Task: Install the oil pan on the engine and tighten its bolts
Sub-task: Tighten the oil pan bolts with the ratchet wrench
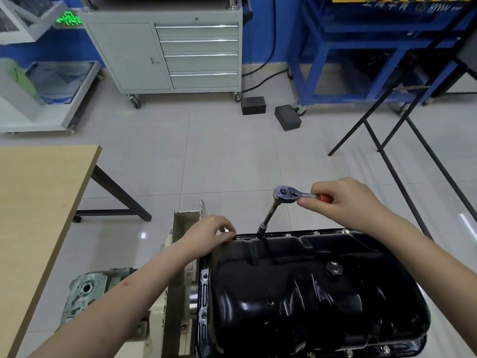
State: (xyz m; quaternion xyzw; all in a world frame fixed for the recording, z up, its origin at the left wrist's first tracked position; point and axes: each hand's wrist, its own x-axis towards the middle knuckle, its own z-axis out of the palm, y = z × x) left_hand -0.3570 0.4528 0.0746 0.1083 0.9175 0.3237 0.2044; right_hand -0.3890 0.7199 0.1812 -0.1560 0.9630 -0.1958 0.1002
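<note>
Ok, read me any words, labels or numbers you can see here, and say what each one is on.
"HYXN": white letters, partly cut off, on the blue metal frame at top right; uncertain.
White characters beside it: too blurred to read.
Green lit sign at top left: symbols, unreadable.
Black oil pan, chrome ratchet wrench: no readable text.

Pale grey floor tiles fill the middle of the frame, glossy with small light glints. At upper centre a grey wheeled cabinet (one door, four drawers) stands against a blue wall. Two dark blocks lie on the floor right of it. A blue metal frame occupies the upper right, a light wooden table the left edge
</note>
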